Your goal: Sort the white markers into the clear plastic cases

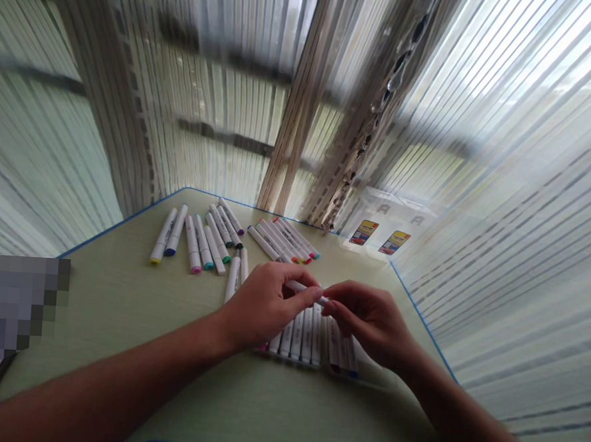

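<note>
Between my two hands is a white marker, held above the middle of the table. My left hand (275,296) grips its barrel (295,286) between thumb and fingers. My right hand (369,319) pinches the other end of the same marker. Right below lies a clear tray (291,362) with several white markers (304,335) in a row; a few more at its right side are partly covered by my right hand. Two loose markers (234,277) lie just behind my left wrist.
Loose markers with coloured ends (217,233) lie at the back left, and another group (287,240) at the back centre. A clear plastic case (382,226) with two labels stands at the back right. String curtains (222,110) hang right behind the table's blue edge.
</note>
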A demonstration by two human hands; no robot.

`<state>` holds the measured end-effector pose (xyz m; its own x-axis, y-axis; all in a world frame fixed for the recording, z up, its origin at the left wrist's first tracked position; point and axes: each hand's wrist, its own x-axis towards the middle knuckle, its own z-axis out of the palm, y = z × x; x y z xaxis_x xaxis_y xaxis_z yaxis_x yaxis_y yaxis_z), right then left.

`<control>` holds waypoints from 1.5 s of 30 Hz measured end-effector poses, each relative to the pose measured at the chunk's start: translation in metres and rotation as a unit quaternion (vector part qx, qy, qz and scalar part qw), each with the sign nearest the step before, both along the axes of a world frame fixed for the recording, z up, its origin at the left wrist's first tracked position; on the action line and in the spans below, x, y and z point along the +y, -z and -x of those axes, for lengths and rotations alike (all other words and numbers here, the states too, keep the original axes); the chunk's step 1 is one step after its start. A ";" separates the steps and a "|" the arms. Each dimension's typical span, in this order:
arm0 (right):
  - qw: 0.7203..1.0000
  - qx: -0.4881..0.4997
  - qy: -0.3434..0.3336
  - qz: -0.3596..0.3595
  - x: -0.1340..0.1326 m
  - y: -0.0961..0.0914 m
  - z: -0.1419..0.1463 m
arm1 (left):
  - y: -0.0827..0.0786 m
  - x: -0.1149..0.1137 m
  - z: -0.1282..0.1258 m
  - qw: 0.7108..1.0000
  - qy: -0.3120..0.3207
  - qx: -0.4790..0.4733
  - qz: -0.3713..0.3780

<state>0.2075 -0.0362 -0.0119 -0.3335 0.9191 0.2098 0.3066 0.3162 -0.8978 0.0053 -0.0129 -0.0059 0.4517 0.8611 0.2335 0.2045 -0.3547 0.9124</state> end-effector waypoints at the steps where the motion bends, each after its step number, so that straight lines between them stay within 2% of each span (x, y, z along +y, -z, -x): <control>1: 1.000 -0.007 0.008 -0.011 0.000 0.000 0.000 | 0.000 0.000 0.000 1.000 -0.002 0.000 0.001; 4: 0.999 -0.016 0.032 -0.033 0.000 -0.002 0.000 | 0.001 0.000 -0.001 1.000 -0.005 -0.005 0.010; 8: 0.997 0.004 0.068 -0.025 0.002 -0.002 -0.003 | 0.003 0.003 0.000 1.000 -0.010 -0.013 0.010; 12: 0.990 0.104 0.090 0.019 0.010 0.003 -0.009 | 0.004 0.006 0.001 0.999 -0.025 -0.025 0.008; 17: 0.957 0.263 0.098 0.079 0.019 0.006 -0.011 | 0.004 0.009 0.002 0.996 -0.031 -0.074 0.043; 21: 0.941 0.305 0.103 0.102 0.021 0.002 -0.012 | 0.005 0.013 0.002 0.992 -0.038 -0.107 0.057; 31: 0.936 0.318 0.109 0.106 0.020 0.002 -0.013 | 0.000 0.016 0.002 0.963 -0.082 -0.231 0.114; 37: 0.944 0.292 0.113 0.103 0.021 0.003 -0.010 | -0.004 0.008 0.003 0.964 -0.043 -0.253 0.063; 45: 0.973 0.202 0.062 0.088 0.023 0.011 -0.016 | -0.010 -0.003 0.004 0.973 -0.035 -0.226 0.023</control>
<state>0.2234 -0.0136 -0.0233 -0.1401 0.9808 0.1357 -0.0574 0.1288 -0.9900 0.0016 -0.0158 0.0044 0.2514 0.9002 0.3556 -0.1989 -0.3116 0.9292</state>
